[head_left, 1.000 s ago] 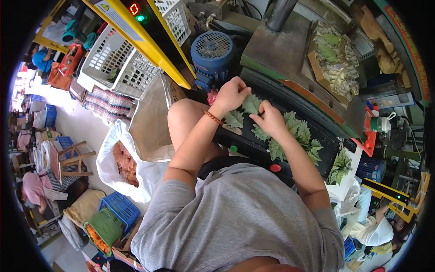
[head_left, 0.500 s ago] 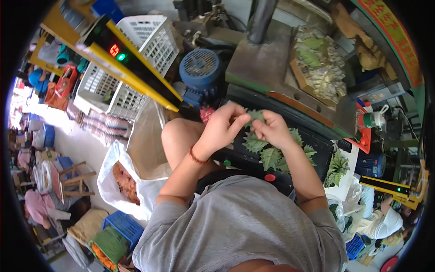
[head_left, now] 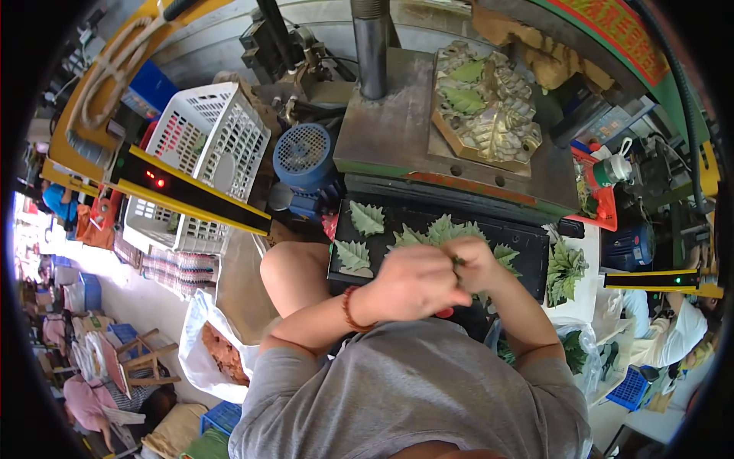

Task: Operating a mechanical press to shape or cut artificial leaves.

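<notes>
My left hand is closed and slightly blurred, its knuckles up, in front of the black work surface. Against it sits my right hand, fingers curled in; what the two hold between them is mostly hidden, with only a dark green bit showing. Jagged green artificial leaves lie on the black surface: an upper-left leaf, a lower-left leaf, and a cluster just beyond my hands. Right of the surface is a bunch of similar leaves.
Ahead stands a press with a leaf-shaped metal mould bearing green pieces. A blue motor and white plastic baskets are at left. Yellow-black sensor bars flank the workplace. A white bag of brown material stands lower left.
My hands have come nearer my body and together; the leaf seen between them before is no longer clear. The view has shifted, and two leaves now show at the surface's left.
</notes>
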The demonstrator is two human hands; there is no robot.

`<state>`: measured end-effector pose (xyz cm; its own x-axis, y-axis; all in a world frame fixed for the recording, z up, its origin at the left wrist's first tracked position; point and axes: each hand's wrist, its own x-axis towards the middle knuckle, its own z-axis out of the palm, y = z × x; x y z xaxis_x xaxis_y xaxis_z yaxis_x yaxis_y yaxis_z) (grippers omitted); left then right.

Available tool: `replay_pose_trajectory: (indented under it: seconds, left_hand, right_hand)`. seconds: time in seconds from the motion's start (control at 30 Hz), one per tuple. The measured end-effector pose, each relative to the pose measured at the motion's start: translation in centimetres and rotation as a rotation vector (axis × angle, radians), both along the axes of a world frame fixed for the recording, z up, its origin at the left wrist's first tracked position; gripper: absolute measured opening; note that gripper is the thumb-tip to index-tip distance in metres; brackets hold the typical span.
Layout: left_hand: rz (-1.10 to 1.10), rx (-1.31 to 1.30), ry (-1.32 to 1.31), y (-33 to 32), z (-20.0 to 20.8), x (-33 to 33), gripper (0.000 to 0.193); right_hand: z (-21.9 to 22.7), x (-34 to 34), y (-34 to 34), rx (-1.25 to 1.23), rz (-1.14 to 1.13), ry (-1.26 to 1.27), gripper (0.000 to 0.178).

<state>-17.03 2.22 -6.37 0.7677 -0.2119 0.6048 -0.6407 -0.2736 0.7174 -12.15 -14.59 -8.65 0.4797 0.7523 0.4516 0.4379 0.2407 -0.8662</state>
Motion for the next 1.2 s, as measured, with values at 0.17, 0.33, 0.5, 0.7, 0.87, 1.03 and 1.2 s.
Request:
replay_pose_trajectory:
  seconds: [0.17,0.33,0.5,0.7,0.87,1.03,1.2]
  left_hand:
    - [0.018,0.139,-0.088,0.9,1.0,8.2,0.021]
    - [0.502,0.447,-0.413,3.2,0.6,20.2,0.049]
    - [0.453,0.665,-0.101,2.8,-0.1,21.7,0.062]
    - [0.443,0.662,-0.129,2.4,-0.4,21.8,0.061]
    - [0.297,0.264,-0.120,2.1,2.2,16.4,0.044]
    - [-0.075,-0.215,0.428,-1.9,0.7,6.7,0.026]
    - [-0.391,-0.896,0.883,-2.1,-2.9,5.9,0.012]
  right_hand:
    - [-0.7,1.0,-1.8,0.123,-0.246,0.333,0.017]
    - [-0.6,0.5,-2.7,0.145,-0.488,0.586,0.023]
    - [-1.7,0.7,-4.3,0.064,-0.592,0.551,0.023]
    - [-2.2,1.0,-3.9,0.048,-0.594,0.583,0.022]
    - [-1.1,0.9,-4.2,0.097,-0.605,0.587,0.021]
    - [-0.9,1.4,-2.8,0.157,-0.500,0.612,0.021]
    - [-0.3,1.3,-2.1,0.232,-0.133,0.677,0.022]
